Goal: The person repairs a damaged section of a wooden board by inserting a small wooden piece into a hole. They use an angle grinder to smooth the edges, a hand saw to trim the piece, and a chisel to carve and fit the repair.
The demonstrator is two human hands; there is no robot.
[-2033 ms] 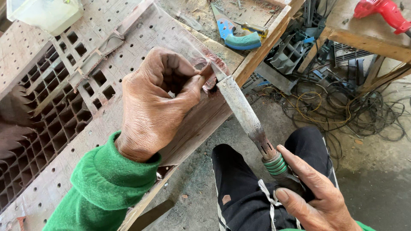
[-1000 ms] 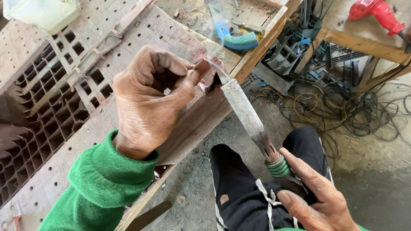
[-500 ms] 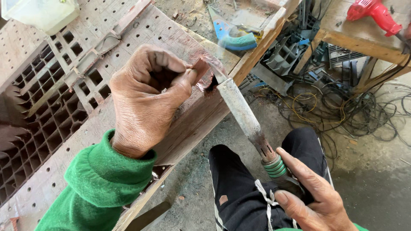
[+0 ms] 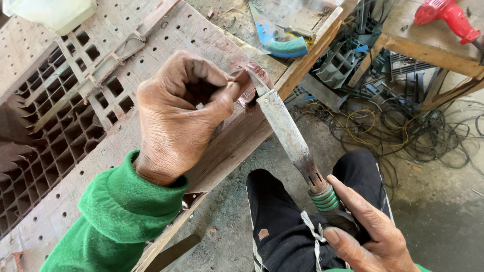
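So my left hand [image 4: 181, 116] is balled up in the middle of the frame, thumb and fingertips pinched tight on a small reddish metal strip [image 4: 245, 83] right at the edge of the perforated board [image 4: 65, 201], which runs from the upper left down to the bottom left. My right hand [image 4: 365, 231] is down in the lower right, fingers wrapped shut around the dark handle of a soldering iron [image 4: 290, 138]; just above my fingers there's a green ribbed collar [image 4: 325, 199] on it. The iron's long grey barrel angles up and to the left, and its tip sits right against the strip I'm pinching, just beside my left thumb. There's a bit of smoke drifting near the top centre of the frame. A blue-handled tool [image 4: 280, 45] lies on the wooden bench at top centre, a red power tool [image 4: 446, 17] rests on a wood surface in the upper right, and a tangle of wires [image 4: 398, 126] covers the floor at the right. A pale plastic container [image 4: 53, 12] sits in the upper left corner
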